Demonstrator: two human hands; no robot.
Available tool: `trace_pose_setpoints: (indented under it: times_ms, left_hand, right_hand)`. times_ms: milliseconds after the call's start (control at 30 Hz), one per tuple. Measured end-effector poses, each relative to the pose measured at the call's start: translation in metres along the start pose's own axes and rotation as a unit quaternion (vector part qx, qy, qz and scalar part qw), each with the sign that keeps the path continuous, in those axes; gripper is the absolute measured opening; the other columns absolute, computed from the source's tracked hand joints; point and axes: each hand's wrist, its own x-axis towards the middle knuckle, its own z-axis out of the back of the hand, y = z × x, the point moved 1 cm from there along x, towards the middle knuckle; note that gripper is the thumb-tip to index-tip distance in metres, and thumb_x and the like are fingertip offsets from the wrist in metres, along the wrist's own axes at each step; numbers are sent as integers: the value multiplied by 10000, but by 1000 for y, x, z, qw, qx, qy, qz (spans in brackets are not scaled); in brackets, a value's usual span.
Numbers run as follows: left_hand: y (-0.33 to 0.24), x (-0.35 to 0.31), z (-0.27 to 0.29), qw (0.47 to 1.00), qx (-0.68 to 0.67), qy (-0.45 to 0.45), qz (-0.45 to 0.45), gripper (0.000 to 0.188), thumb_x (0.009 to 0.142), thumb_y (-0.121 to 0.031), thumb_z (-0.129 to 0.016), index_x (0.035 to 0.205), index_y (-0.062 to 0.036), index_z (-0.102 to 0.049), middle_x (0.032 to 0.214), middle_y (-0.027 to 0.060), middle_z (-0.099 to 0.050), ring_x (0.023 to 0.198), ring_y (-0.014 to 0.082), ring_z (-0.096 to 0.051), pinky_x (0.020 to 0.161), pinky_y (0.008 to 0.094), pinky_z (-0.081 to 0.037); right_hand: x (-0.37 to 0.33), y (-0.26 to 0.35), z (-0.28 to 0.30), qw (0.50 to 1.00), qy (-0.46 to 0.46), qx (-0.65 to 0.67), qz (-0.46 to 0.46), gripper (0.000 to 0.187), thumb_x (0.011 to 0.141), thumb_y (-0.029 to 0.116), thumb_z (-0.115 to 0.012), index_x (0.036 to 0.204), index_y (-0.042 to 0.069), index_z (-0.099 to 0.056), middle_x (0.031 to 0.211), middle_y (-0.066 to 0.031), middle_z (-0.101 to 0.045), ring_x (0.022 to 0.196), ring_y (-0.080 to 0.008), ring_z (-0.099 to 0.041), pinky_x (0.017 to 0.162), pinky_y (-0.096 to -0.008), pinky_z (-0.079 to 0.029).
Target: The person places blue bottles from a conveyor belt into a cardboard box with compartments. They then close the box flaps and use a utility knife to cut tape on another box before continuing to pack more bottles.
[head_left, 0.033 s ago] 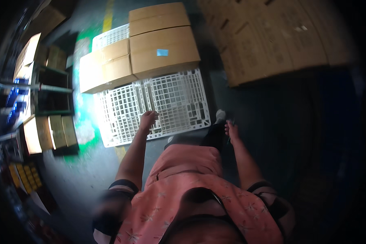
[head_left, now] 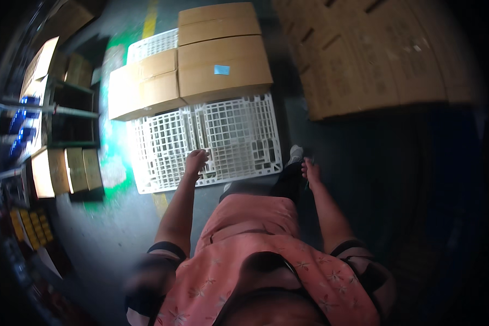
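Observation:
My left hand [head_left: 196, 161] is held over the near side of a white plastic grid pallet [head_left: 231, 133], its fingers curled closed. Whether anything sits inside those fingers is hidden. Lower right of the pallet, my right hand [head_left: 310, 170] hangs beside my leg, closed around a thin, slim item [head_left: 307, 185] whose kind I cannot make out. Cardboard boxes rest on the pallet's far part: a large box [head_left: 223, 60] with a light-blue label [head_left: 221, 69], and a lower box [head_left: 146, 87] on its left. Neither hand touches them.
A big stack of cardboard cartons [head_left: 358, 65] rises at the right. On the left stand a metal rack [head_left: 73, 122], more cartons [head_left: 76, 171] and a yellow compartmented crate [head_left: 33, 228]. Green paint and a yellow line [head_left: 150, 22] mark the floor. My shoe [head_left: 296, 152] is near the pallet corner.
The view has shifted slightly, so the boxes and cartons sit a little farther right. Both hands keep nearly the same pose.

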Motion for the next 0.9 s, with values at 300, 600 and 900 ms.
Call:
trace_pose_setpoints:
  times_ms: [300,600,900]
  left_hand:
    - [17,175,-35,944,-161,-288,-17,418,904,-302,-573,1193,-1,-591,1025,87,-667,814,173,-608,691,284,-471]
    - [-97,474,11,870,156,-443,-151,530,876,-350,-601,1225,45,-552,1210,243,-591,1165,361,-545,990,401,-410]
    - [-132,577,30,761,423,-492,-8,407,897,-406,-504,1089,-60,-599,1134,129,-646,1094,345,-513,934,455,-399]
  right_hand:
    - [378,222,-172,875,11,-374,306,473,944,419,-481,1153,9,-593,1103,-240,-619,1081,-390,-574,886,-436,-482]
    - [557,280,-388,840,-104,-423,322,553,955,415,-453,1453,218,-315,1321,-237,-486,1163,-439,-516,918,-514,-456]
    - [588,262,-427,814,-150,-423,368,546,946,432,-457,1456,348,-280,1166,-180,-515,1024,-387,-559,788,-506,-487]
